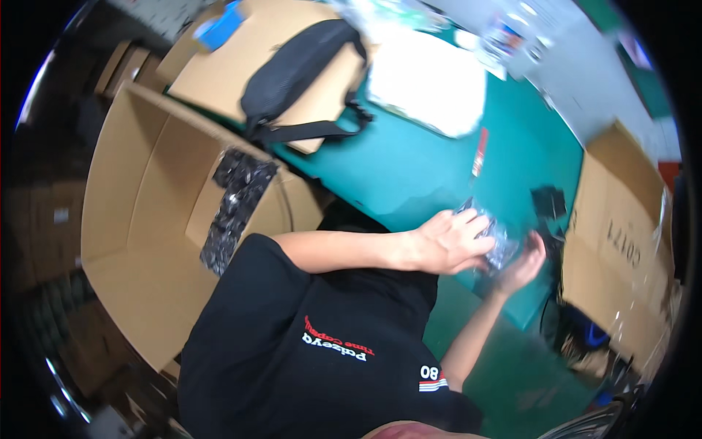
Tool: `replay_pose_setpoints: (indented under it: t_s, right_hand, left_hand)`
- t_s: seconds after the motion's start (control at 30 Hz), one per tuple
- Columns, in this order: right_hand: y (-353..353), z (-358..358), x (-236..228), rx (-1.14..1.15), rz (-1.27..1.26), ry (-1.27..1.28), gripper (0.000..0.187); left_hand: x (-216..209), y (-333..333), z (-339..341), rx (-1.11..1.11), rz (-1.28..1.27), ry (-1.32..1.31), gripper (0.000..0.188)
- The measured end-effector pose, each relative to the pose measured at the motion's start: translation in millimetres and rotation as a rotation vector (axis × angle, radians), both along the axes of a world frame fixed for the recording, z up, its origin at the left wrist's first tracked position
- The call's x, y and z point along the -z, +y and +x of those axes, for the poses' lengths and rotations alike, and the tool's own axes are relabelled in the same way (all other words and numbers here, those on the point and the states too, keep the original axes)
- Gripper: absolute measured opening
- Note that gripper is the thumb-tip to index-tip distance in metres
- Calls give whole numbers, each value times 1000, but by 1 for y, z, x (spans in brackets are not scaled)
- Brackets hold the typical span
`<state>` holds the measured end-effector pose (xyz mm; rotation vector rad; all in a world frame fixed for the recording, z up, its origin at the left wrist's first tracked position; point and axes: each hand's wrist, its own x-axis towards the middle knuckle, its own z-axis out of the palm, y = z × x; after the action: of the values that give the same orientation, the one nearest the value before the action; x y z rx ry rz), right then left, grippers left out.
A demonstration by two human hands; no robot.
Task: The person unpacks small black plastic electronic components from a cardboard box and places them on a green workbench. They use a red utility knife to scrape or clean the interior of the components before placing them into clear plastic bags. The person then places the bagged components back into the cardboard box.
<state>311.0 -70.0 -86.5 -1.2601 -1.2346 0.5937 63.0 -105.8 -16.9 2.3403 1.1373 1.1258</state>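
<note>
As the head view is showing, the left hand is gripping a clear plastic-wrapped packet under bent fingers, while the right hand is facing it with fingers loosely spread; blur is hiding whether the right palm is touching the plastic. The packet is occupying a place over the green tabletop, toward its near right corner. Beyond it a slim red tool is lying; a black square piece is lying by the right edge, near a cardboard carton. The step in hand seems to be arranging the wrap about the packet; the next move is probably calling for a steady left grip and right fingers closing on the plastic.
</note>
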Motion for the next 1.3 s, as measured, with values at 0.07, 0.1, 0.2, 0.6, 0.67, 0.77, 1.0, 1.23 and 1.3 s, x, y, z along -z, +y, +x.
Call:
replay_pose_setpoints:
  t_s: [0.07, 0.1, 0.2, 0.6, 0.67, 0.77, 1.0, 1.23, 1.3]
  right_hand:
    - [-3, 4, 3, 48, -5, 12, 35]
    - [-6, 4, 4, 78, -28, -66, 32]
    - [-9, 5, 8, 98, -112, -232, 29]
    - [-12, -11, 11, 4, 20, -706, 21]
    - [-9, -20, 25, -33, -13, -650, 19]
    - [-13, -11, 4, -3, 15, -754, 17]
    - [-11, -14, 20, -64, -60, -651, 15]
    - [-16, -13, 8, -55, -44, -703, 15]
    - [-17, -16, 7, -42, -34, -718, 14]
  left_hand:
    - [-34, -30, -71, 114, -194, -106, 38]
    - [-45, -42, -110, 231, -250, -209, 40]
    - [-55, -95, -241, 326, -409, -388, 50]
    - [219, -309, -604, -1322, -1054, -394, 46]
    - [235, -347, -643, -1447, -1065, -127, 59]
    - [299, -282, -592, -1435, -1375, -438, 69]
    - [341, -326, -621, -1260, -1257, -559, 50]
    - [364, -314, -564, -1308, -1172, -240, 43]
    - [353, -316, -561, -1335, -1141, -148, 41]
